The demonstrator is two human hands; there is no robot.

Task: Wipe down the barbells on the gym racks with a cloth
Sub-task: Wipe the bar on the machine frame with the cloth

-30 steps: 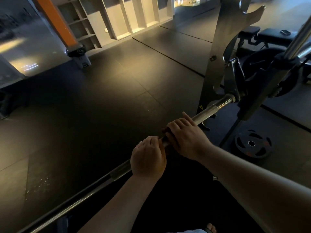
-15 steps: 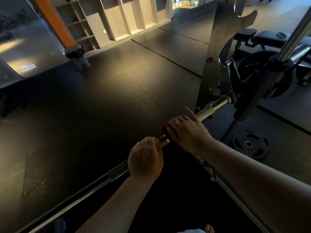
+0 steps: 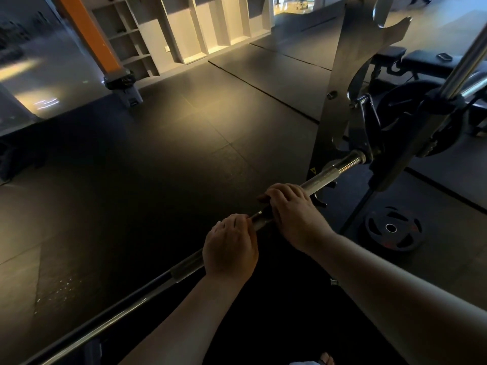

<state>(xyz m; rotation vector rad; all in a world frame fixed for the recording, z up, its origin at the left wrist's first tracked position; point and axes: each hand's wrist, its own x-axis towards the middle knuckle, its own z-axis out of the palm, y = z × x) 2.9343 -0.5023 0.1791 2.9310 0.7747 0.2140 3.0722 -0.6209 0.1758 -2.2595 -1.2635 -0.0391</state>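
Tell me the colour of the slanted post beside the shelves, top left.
The post is orange; the head view shows it best.

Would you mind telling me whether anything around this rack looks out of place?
A weight plate lies flat on the floor beside the base of the rack, not stored away. Otherwise nothing stands out: the left hand grips the barbell, and the right hand holds what looks like a dark cloth around it.
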